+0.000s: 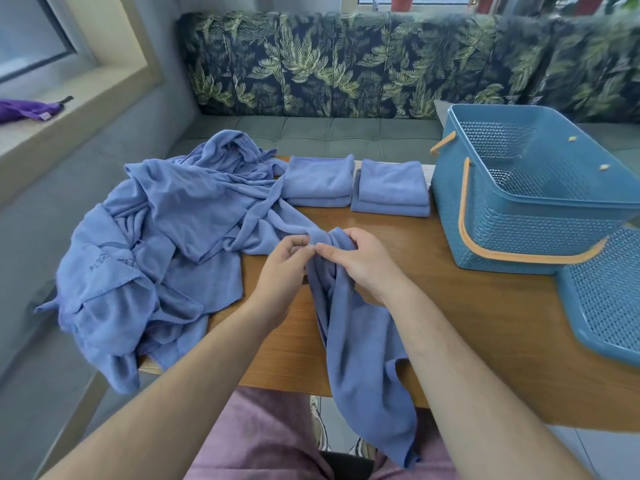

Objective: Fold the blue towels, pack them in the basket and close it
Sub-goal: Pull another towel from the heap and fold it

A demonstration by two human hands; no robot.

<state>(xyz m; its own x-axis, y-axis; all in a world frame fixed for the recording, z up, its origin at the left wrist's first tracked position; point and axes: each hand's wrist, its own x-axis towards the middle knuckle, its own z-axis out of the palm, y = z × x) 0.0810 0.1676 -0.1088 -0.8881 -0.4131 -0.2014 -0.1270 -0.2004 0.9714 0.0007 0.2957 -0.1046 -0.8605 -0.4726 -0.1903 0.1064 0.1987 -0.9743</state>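
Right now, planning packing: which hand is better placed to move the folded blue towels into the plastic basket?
Probably the right hand: the blue plastic basket stands to its right, beside the folded blue towels. It and the left hand pinch an unfolded blue towel.

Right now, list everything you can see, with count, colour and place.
held towel: one, blue, hanging off table's near edge
towel pile: one, blue, table's left
folded stacks: two, blue, table's far edge
basket: one, blue, orange handles, table's right
lid: one, blue, beside basket, nearer
table: one, wood, centre
bench: one, leaf-print back, behind table
bundle: one, purple, windowsill, left
left hand: pinches held towel
right hand: grips held towel
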